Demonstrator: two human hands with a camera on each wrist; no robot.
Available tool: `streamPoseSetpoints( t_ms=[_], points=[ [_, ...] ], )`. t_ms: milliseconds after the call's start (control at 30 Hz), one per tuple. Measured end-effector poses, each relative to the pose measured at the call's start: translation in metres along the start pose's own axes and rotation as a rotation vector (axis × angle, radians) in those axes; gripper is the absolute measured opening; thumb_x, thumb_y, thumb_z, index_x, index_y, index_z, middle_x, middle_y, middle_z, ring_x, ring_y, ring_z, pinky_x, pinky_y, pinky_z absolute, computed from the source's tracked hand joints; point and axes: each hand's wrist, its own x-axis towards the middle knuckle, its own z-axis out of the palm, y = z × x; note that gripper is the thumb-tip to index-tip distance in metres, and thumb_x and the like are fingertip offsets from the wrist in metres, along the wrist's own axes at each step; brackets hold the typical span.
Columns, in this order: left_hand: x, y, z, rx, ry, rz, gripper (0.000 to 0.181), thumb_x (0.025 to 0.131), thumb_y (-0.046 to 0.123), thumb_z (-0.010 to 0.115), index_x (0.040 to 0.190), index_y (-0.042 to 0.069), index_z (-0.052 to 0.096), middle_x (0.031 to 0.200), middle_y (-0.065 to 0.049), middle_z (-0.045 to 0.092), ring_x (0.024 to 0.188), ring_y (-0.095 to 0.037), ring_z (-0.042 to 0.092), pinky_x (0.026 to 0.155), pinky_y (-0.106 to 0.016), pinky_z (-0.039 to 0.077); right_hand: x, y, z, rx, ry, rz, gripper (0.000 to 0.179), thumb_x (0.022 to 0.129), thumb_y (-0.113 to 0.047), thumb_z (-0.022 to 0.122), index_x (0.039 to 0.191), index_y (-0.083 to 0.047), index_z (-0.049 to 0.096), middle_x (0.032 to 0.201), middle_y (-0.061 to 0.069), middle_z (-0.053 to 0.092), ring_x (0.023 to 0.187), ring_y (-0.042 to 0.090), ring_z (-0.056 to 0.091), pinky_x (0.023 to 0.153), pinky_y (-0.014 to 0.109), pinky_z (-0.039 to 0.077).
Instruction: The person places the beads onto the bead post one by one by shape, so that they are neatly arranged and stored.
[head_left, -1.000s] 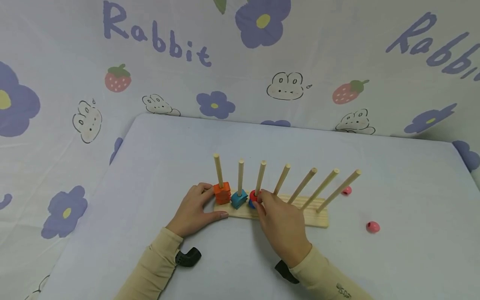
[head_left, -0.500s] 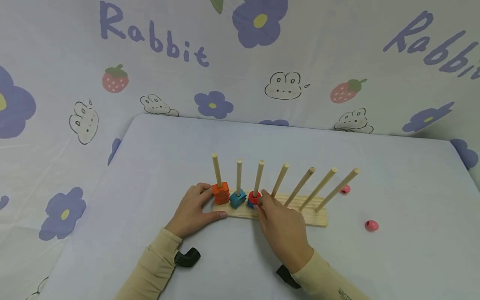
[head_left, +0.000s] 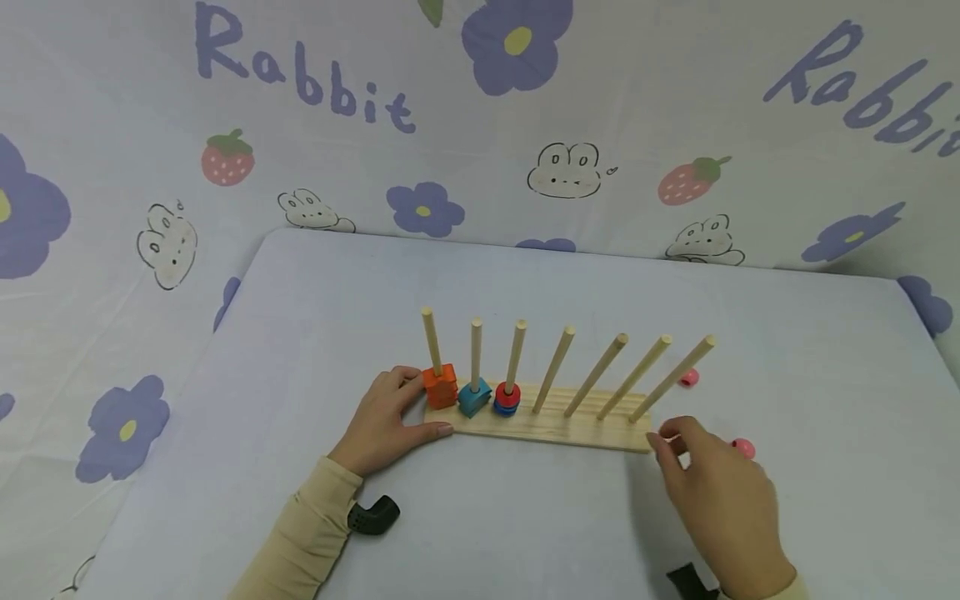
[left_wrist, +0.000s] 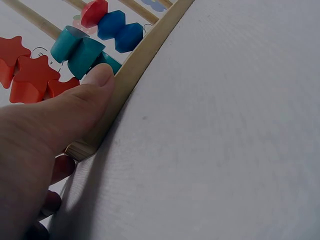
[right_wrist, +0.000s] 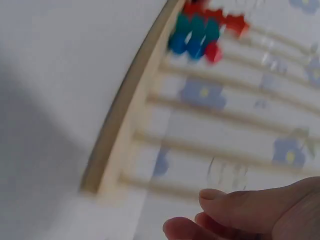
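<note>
A wooden peg board (head_left: 555, 436) with several upright pegs lies on the table. My left hand (head_left: 382, 425) grips its left end, with the thumb (left_wrist: 92, 85) along the front and other fingers round the end. Stacked orange star beads (head_left: 440, 387) sit on the leftmost peg, teal beads (head_left: 475, 398) on the second. The third peg carries a red bead (head_left: 507, 392) above blue beads (head_left: 507, 408). My right hand (head_left: 720, 496) hovers by the board's right end, fingers loosely bent, nothing visible between thumb and fingertips. Just beyond it is a pink bead (head_left: 743, 448), partly hidden.
Another pink bead (head_left: 689, 378) lies behind the rightmost peg (head_left: 675, 379). The remaining pegs on the right bear no beads. A white cloth covers the table (head_left: 360, 308), and a patterned sheet (head_left: 480, 150) hangs behind it.
My right hand has let go of the red bead, which stays on the third peg, and has moved right past the board's end. My left hand keeps its place.
</note>
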Motion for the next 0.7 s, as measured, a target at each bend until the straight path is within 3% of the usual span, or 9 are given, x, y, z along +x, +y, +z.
streamPoseSetpoints(
  t_ms=[67,200,300,433,700],
  points=[
    [0.000,0.000,0.000,0.000,-0.001,-0.002,0.068,0.075,0.055,0.075,0.134,0.028,0.056,0.117,0.001,0.052,0.099,-0.017,0.045,0.083,-0.035,0.039,-0.003,0.020,-0.003,-0.012,-0.078,0.127,0.026,0.088,-0.023,0.069,0.103,-0.003,0.062,0.075,0.005,0.068,0.042,0.008,0.037,0.036,0.027,0.027],
    [0.000,-0.001,0.000,0.005,-0.001,0.001,0.069,0.075,0.056,0.075,0.134,0.028,0.055,0.116,0.001,0.052,0.098,-0.016,0.044,0.082,-0.034,0.039,-0.006,0.058,-0.002,-0.047,-0.255,0.358,0.054,0.094,-0.038,0.058,0.124,0.005,0.047,0.098,0.024,0.062,0.048,0.022,0.050,0.039,0.034,0.036],
    [0.000,-0.002,0.001,0.014,0.000,0.003,0.069,0.075,0.056,0.075,0.135,0.028,0.055,0.116,0.001,0.052,0.097,-0.016,0.044,0.081,-0.033,0.039,-0.005,0.077,0.002,-0.063,-0.358,0.462,0.069,0.096,-0.049,0.050,0.135,0.006,0.035,0.112,0.037,0.049,0.053,0.031,0.053,0.041,0.038,0.039],
    [0.000,-0.002,0.001,0.016,-0.004,-0.002,0.070,0.075,0.056,0.075,0.135,0.028,0.054,0.117,0.001,0.052,0.097,-0.015,0.044,0.081,-0.033,0.039,-0.003,0.090,0.009,-0.066,-0.397,0.471,0.065,0.096,-0.047,0.050,0.136,0.003,0.037,0.112,0.039,0.044,0.058,0.034,0.054,0.043,0.041,0.043],
    [0.000,0.000,0.000,0.013,-0.004,-0.010,0.070,0.074,0.055,0.076,0.135,0.026,0.054,0.116,0.001,0.053,0.097,-0.016,0.044,0.081,-0.033,0.039,-0.004,0.097,0.014,-0.085,-0.334,0.381,0.039,0.094,-0.023,0.058,0.112,0.011,0.056,0.100,0.034,0.052,0.067,0.036,0.058,0.051,0.049,0.047]
  ],
)
